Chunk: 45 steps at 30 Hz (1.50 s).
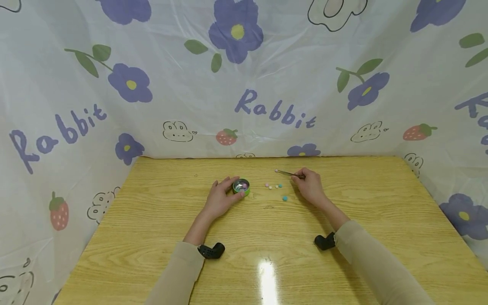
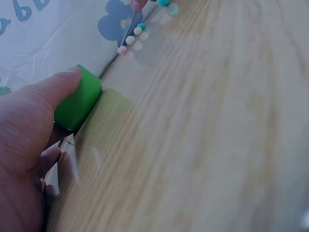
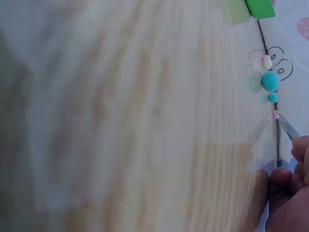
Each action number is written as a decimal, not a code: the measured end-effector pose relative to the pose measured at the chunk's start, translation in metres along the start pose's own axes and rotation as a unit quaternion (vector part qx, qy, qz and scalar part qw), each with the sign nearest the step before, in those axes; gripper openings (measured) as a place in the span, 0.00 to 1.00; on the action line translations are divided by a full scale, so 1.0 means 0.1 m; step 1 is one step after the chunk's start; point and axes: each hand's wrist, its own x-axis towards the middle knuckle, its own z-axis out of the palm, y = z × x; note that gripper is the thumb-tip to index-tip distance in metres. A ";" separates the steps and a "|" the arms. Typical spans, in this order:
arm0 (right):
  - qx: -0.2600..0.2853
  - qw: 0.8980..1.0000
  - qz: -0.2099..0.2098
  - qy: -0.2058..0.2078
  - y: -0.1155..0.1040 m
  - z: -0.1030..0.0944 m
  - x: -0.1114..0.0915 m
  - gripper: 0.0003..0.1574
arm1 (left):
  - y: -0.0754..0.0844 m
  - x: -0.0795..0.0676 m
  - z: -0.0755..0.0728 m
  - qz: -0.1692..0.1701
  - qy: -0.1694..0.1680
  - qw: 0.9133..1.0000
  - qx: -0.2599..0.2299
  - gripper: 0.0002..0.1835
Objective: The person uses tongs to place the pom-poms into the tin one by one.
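Note:
My left hand holds a small round green tin, its thumb and fingers on either side of the wall. The tin stands upright on the table, and a pinkish ball shows inside it. In my right hand is a pair of tweezers, tips pointing left. A tiny pink pom-pom is at the tweezer tips, close to the table surface. Between the hands lie a pink pom-pom, two white ones, a small teal pom-pom and a larger teal pom-pom.
The wooden table ends at the back against a hanging white sheet printed with flowers and rabbits. Each wrist wears a black device over a beige sleeve.

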 end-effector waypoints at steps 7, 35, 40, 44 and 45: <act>0.002 1.000 -0.008 0.009 -0.04 0.01 0.00 0.08 | 0.00 0.00 0.00 0.002 0.002 1.000 0.000 0.35; 0.070 0.996 -0.050 -0.021 -0.44 0.15 -0.07 0.06 | 0.03 0.00 -0.01 0.001 0.001 1.000 -0.003 0.34; 0.080 0.994 -0.070 -0.035 -0.54 0.19 -0.10 0.04 | 0.02 0.00 0.00 0.000 0.002 1.000 0.001 0.34; 0.082 0.992 -0.083 -0.046 -0.60 0.22 -0.13 0.04 | 0.02 0.00 0.00 -0.001 0.000 1.000 0.004 0.34; 0.084 0.992 -0.084 -0.048 -0.60 0.23 -0.13 0.04 | 0.02 0.00 0.00 -0.001 0.000 1.000 0.004 0.34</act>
